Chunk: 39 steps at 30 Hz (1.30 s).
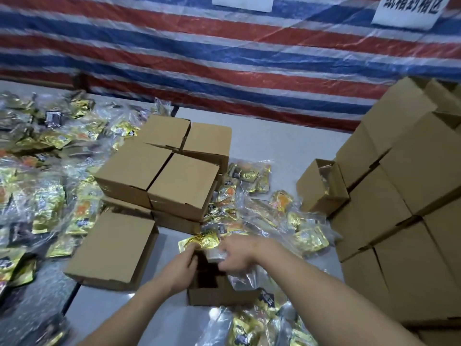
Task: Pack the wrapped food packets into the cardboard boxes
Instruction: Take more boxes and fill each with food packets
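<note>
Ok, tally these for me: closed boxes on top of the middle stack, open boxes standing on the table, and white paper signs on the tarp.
Closed boxes on top of the middle stack: 4
Open boxes on the table: 2
White paper signs: 2
Total: 8

Both hands meet over a small open brown cardboard box (212,290) on the grey tabletop (274,146). The left hand (183,267) grips its near-left rim; the right hand (237,255) pinches a clear-wrapped food packet (215,255) at the opening. A gold foil packet (199,242) lies just behind.
</note>
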Tool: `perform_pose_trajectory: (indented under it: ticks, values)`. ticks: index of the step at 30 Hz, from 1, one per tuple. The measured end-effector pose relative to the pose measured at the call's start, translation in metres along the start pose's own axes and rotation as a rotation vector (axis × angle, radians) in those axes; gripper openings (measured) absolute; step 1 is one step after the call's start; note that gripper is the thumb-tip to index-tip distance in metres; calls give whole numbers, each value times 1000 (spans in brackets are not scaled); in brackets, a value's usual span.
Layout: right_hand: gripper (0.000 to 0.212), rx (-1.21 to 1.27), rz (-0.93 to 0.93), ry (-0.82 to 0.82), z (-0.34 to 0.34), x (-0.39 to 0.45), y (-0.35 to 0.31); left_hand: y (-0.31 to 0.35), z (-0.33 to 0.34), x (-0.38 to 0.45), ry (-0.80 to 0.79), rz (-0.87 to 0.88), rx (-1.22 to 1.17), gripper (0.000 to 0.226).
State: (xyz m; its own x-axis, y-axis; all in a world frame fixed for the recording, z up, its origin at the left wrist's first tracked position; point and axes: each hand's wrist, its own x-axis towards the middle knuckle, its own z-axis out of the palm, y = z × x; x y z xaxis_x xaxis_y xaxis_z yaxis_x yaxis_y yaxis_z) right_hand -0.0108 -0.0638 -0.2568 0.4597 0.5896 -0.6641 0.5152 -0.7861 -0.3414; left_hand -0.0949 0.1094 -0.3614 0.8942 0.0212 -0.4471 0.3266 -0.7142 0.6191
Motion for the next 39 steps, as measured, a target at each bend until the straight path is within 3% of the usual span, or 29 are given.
perform_pose_trajectory:
  ticks: [9,11,15,18,22,23,27,31,35,37,39]
  values:
    - [50,-53,213,-309,76,79,12,0,11,13,41,96,-2,10]
    - [51,50,250,-302,79,78,13,-2,14,13,42,92,6,11]
    - [43,502,195,-164,66,62,18,-2,14,14,26,89,1,7]
    - [36,365,166,-77,60,56,22,-2,14,13,27,85,14,11]
    - [19,148,271,-414,76,68,22,-2,16,10,51,96,24,23]
    - [27,144,300,-445,80,71,22,-1,16,9,54,98,34,22]
    - [36,60,250,-399,77,68,24,3,13,12,46,100,94,21]
    - [38,109,225,-258,61,45,27,13,4,11,137,141,229,42]
    - [35,275,151,-6,43,12,34,35,4,-20,445,489,330,29]
    - [31,347,123,122,36,0,35,43,15,-43,436,682,367,32]
    - [31,387,109,217,33,-9,38,51,40,-66,277,749,398,40]
